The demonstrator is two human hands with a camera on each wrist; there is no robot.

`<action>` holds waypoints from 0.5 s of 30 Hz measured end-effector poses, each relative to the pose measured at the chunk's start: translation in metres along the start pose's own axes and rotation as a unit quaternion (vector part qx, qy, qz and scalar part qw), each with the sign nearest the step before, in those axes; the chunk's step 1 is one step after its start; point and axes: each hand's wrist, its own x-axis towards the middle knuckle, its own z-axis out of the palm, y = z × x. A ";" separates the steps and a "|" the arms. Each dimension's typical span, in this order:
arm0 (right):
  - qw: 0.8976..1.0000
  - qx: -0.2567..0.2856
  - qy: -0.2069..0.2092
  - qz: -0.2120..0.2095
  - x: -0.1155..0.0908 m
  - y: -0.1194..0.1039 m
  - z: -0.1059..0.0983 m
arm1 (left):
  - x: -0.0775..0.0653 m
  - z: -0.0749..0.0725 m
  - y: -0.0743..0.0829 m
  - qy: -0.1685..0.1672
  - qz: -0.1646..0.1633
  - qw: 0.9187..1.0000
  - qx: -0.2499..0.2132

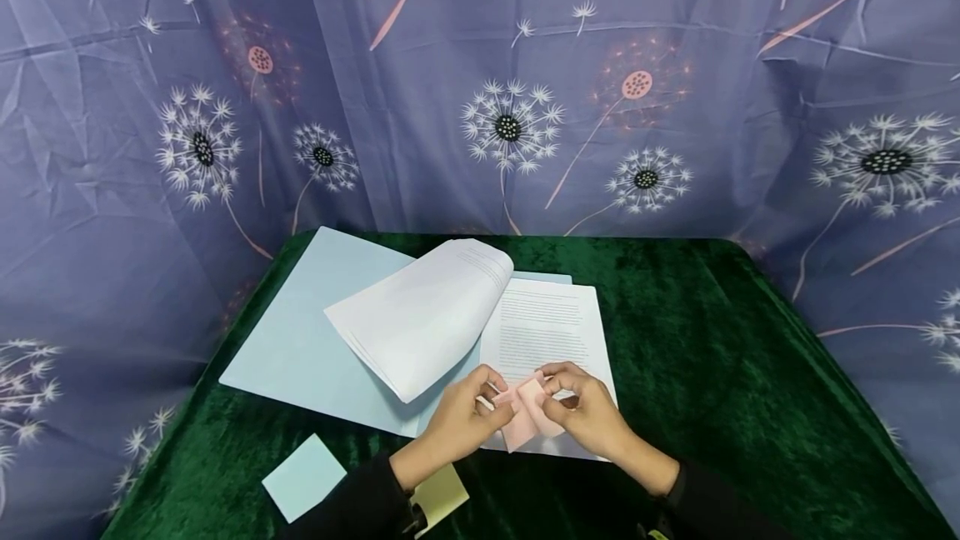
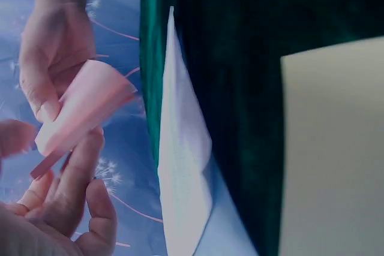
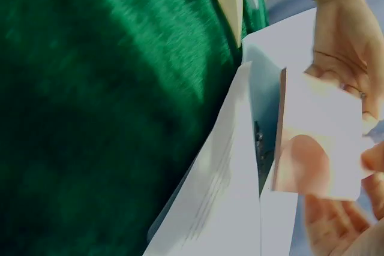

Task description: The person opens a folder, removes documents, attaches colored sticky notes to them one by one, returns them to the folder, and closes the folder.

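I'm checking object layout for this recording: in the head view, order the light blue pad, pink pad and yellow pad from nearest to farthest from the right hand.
1. Pink pad: touching the right hand, at its fingers.
2. Yellow pad: to the left, partly hidden by the left sleeve.
3. Light blue pad: farther left, past that sleeve.

Head view bright — left wrist view dim — pink paper (image 3: pixel 330 112) washed-out, right wrist.
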 end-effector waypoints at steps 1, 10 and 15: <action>1.000 -0.004 -0.004 -0.015 0.000 0.001 0.000 | 0.001 -0.001 0.001 0.004 -0.001 1.000 0.008; 0.993 -0.006 -0.013 -0.117 -0.002 0.014 0.001 | 0.008 -0.002 0.008 0.021 0.030 0.993 0.116; 0.989 -0.020 0.008 -0.145 -0.002 0.018 0.001 | 0.008 0.000 0.008 0.050 0.059 0.984 0.159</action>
